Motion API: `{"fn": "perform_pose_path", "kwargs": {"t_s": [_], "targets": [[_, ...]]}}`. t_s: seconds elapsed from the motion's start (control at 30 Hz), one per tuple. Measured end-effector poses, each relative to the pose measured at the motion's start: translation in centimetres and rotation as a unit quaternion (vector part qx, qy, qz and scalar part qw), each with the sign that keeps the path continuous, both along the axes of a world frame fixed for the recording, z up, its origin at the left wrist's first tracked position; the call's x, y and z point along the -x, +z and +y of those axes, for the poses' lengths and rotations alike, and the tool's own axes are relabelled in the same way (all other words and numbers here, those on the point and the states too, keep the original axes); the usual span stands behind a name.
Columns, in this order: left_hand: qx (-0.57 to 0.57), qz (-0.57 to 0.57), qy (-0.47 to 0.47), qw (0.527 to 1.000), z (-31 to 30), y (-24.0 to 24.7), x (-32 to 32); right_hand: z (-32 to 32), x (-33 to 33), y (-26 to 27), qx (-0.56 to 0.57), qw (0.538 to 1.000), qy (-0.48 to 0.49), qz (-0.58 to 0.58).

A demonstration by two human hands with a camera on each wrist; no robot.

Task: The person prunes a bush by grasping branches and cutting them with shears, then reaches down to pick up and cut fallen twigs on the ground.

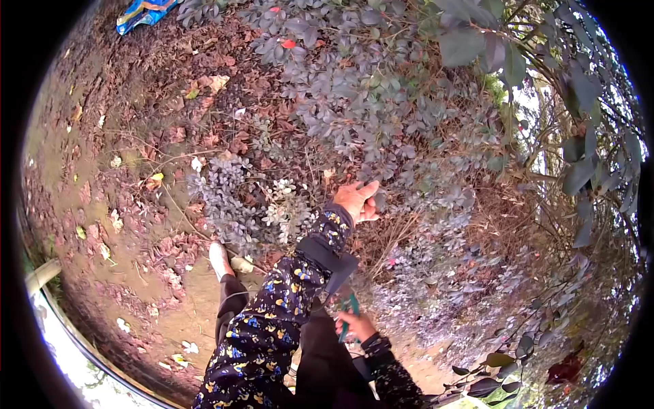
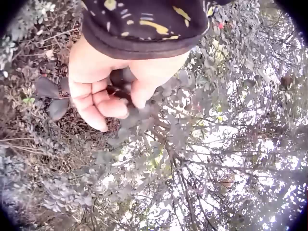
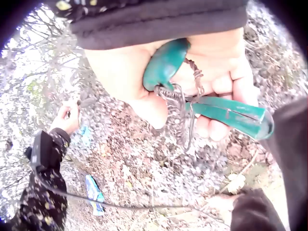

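My left hand [image 1: 355,201] reaches out over the shrubs, its fingers and thumb curled together around a leafy sprig. In the left wrist view, dark leaves [image 2: 57,109] of that sprig stick out beside the left hand [image 2: 108,89]. Lower and nearer the body, my right hand [image 1: 357,326] grips green-handled pruning shears [image 1: 349,307]. Up close in the right wrist view, the shears' green handles [image 3: 231,114] stand spread apart across the right hand [image 3: 211,53], with a coiled spring [image 3: 175,103] between them. The fingers curl loosely around one handle.
Purplish leafy shrubs [image 1: 381,102] fill the ground ahead and to the right. Branches with large leaves [image 1: 582,88] hang at the upper right. Brown leaf litter [image 1: 150,136] covers the soil at left. A blue bag [image 1: 143,13] lies at the upper left, and a shoe [image 1: 219,259] stands below the small bushes.
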State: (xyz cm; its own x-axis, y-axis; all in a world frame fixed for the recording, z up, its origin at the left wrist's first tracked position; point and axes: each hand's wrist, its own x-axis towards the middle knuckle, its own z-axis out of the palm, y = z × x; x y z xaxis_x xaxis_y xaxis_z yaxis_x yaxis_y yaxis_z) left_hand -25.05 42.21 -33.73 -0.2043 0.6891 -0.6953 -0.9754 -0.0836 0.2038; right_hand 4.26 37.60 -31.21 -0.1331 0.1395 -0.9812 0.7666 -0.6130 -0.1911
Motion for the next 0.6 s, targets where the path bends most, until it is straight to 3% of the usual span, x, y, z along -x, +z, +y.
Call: {"fn": "perform_pose_path", "kwargs": {"t_s": [0.03,0.2,0.33,0.47,0.6], "targets": [[-0.011,0.014,0.006,1.000,-0.3,0.0,-0.2,1.5,1.7,0.9,-0.024,0.998,-0.031,0.045],[-0.072,0.079,0.045,0.993,-2.1,1.8,-0.2,11.3,9.1,3.0,-0.224,0.961,0.047,0.154],[-0.088,0.102,0.012,0.991,-2.4,2.2,0.4,18.6,15.7,4.9,-0.343,0.886,0.232,0.209],[-0.098,0.101,0.045,0.989,-2.7,2.4,0.7,21.8,21.0,6.5,-0.288,0.915,0.196,0.203],[-0.071,0.082,0.051,0.993,-3.2,3.5,1.0,22.3,23.6,6.9,-0.287,0.910,0.228,0.196]]}}
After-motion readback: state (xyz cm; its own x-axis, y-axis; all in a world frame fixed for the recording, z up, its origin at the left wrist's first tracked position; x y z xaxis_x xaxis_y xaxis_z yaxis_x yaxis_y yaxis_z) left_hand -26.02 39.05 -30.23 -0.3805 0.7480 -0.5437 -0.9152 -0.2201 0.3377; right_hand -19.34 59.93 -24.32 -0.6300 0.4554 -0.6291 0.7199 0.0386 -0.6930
